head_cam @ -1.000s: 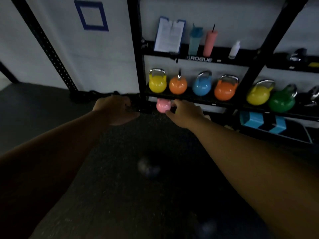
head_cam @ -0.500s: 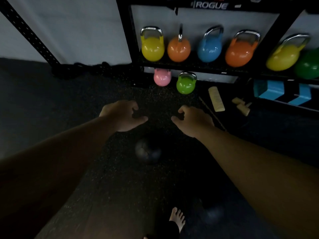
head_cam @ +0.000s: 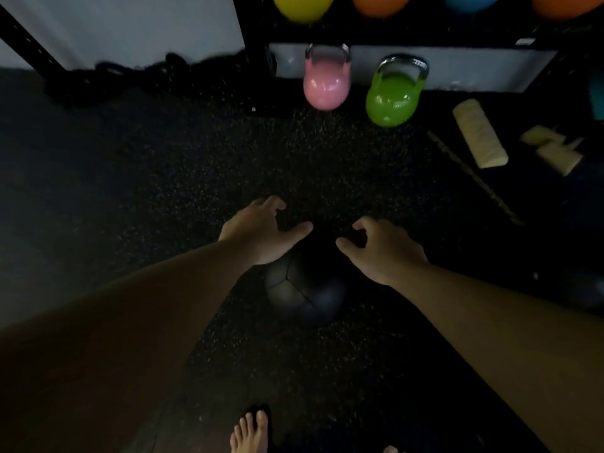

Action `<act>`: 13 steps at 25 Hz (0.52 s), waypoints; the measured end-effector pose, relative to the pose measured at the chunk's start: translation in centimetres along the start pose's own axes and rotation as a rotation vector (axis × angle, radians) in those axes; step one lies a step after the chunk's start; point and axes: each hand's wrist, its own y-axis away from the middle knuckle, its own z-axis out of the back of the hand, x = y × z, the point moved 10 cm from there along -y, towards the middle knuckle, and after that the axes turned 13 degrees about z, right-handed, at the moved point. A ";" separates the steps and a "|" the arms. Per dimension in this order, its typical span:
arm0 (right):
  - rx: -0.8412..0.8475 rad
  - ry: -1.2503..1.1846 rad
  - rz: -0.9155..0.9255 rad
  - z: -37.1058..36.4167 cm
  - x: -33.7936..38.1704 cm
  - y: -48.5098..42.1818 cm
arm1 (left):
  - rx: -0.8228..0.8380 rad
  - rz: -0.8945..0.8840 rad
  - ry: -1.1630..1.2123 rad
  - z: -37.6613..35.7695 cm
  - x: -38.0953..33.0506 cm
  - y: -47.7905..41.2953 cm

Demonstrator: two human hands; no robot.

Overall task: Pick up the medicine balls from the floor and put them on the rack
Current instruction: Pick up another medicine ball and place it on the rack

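Lowered since half a second ago, left grip (head_cam: 261,233) and right grip (head_cam: 382,250), both released and empty, over dark medicine ball (head_cam: 304,289) on floor (head_cam: 147,191); lifting and rack (head_cam: 425,32) placement outstanding.

Open floor (head_cam: 157,178) surrounds the medicine ball (head_cam: 304,292); pink kettlebell (head_cam: 326,85) and green kettlebell (head_cam: 390,99) stand well beyond it.

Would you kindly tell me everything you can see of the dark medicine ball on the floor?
The dark round medicine ball looks black and matte, leather-like, with panel seams meeting near its middle and a faint bluish patch lower right. It rests on the speckled black rubber floor. The left hand overlaps its upper-left edge; the right hand hovers open at its upper right. Contact is unclear in the dim light.
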 end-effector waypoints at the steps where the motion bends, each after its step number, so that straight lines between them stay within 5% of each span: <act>1: 0.003 -0.005 -0.009 -2.9 -1.0 -1.4 | 0.002 0.016 0.023 -2.8 1.2 -1.8; 7: 0.047 -0.047 -0.060 -19.2 -4.6 -6.6 | 0.098 0.133 0.114 -19.6 9.2 -8.9; 13: -0.064 -0.214 -0.122 -21.3 -6.8 -9.4 | 0.243 0.285 0.496 -25.6 12.6 -12.3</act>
